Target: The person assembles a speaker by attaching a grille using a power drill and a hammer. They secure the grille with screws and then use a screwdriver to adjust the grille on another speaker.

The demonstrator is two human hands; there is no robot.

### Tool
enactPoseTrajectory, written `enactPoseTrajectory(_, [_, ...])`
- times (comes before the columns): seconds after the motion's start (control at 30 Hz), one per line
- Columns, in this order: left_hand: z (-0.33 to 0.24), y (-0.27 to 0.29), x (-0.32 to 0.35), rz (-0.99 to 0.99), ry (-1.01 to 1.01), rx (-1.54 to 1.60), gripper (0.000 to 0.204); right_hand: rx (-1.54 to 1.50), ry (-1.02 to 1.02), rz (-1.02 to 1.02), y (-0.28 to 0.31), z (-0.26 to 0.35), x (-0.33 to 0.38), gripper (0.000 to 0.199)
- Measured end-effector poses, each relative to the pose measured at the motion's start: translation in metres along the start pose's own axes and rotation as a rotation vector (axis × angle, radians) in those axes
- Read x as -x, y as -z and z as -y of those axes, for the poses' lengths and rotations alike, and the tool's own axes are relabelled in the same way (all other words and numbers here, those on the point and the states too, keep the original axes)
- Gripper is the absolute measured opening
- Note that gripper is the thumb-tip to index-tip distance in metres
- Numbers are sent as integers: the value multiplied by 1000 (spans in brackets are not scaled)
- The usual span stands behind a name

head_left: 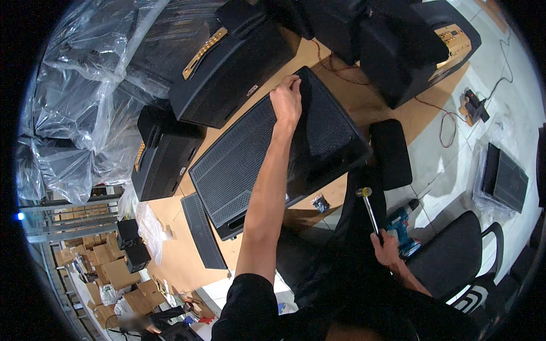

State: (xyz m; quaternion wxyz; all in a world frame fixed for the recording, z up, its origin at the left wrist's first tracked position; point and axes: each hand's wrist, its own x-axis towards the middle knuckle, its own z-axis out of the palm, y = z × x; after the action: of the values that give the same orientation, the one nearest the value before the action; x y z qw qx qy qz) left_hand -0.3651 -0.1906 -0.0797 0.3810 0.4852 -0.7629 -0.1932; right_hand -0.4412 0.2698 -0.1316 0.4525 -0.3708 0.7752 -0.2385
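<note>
A large black speaker cabinet (330, 131) with a perforated grille (233, 165) lies face up on the brown-covered surface before me. My left hand (286, 102) reaches across to its far end, with the fingertips pinched together at the grille's edge. Whatever those fingers hold, if anything, is too small to make out. My right hand (387, 248) is wrapped round the handle of a mallet (371, 211) with a yellowish head, held low to the right, apart from the speaker. Under it, partly hidden, a teal cordless drill (402, 226) rests near the chair.
Black speakers with gold panels (205, 54) stand at the far left, and another (421, 57) at the far right. A narrow dark panel (203, 230) and a small bag of hardware (320, 203) lie nearby. A black chair (449, 256) is at right; red cable (449, 128) trails across the floor.
</note>
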Motion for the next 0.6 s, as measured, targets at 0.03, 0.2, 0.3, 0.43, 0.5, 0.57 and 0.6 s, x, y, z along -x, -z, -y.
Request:
enactPoseTrajectory(0.03, [3,-7,-7,-15,-26,-74,15,1,-14,-12,-1,0,0,49])
enactPoseTrajectory(0.2, [15,-29,-23,-23,-98,-140,13,-91,-82,24,6,1,-3,55])
enactPoseTrajectory(0.3, [22,-30,-22,16,-62,-60,12,-114,-98,32,3,-5,-8,51])
enactPoseTrajectory(0.43, [18,-28,-21,35,-8,-35,13,-145,-159,89,6,-2,-11,48])
enactPoseTrajectory(0.5, [15,-26,-20,35,21,-31,14,-150,-158,97,6,-2,-12,47])
enactPoseTrajectory(0.57, [14,-25,-21,33,3,-57,14,-154,-125,65,6,-2,-11,45])
enactPoseTrajectory(0.6, [13,-25,-21,33,16,-36,15,-158,-108,48,5,-2,-10,45])
